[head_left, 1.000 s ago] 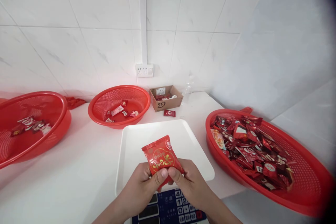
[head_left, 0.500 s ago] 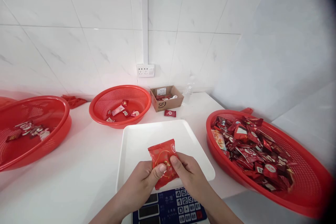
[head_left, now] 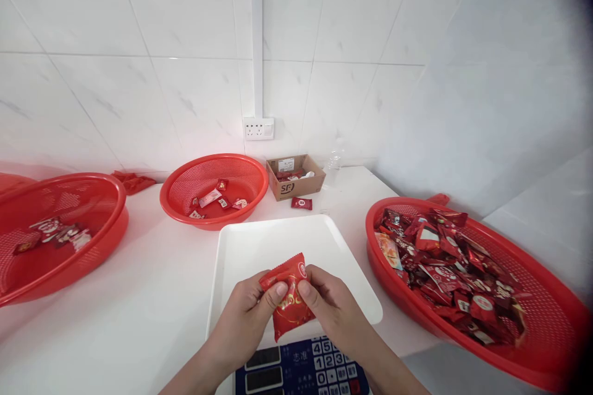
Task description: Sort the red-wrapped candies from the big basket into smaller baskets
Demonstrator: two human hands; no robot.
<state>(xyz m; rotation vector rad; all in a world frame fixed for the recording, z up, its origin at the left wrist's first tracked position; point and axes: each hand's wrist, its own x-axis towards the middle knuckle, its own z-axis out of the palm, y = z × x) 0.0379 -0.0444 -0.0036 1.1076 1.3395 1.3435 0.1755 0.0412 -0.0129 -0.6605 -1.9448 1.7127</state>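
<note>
A shiny red snack packet (head_left: 293,311) with gold print is pinched between my two hands. My left hand (head_left: 250,308) grips its left side, thumb pressed on the front. On the right side my right hand (head_left: 330,302) holds it the same way, with the two thumbs close together. The fingers behind the packet are hidden. It hangs above the white tray (head_left: 236,253) of a weighing scale, whose blue keypad panel (head_left: 296,373) shows below my hands.
To the right stands a red basket (head_left: 551,327) heaped with red wrapped snacks. Two red baskets, the middle one (head_left: 173,188) and the left one (head_left: 109,210), hold a few packets. A cardboard box (head_left: 301,187), a single packet (head_left: 301,203) and a clear bottle (head_left: 334,157) are near the wall.
Both thumbs have moved up the packet, and it now looks creased and bulging, its top edge slanting more. The whole view has shifted slightly downward in the picture.
</note>
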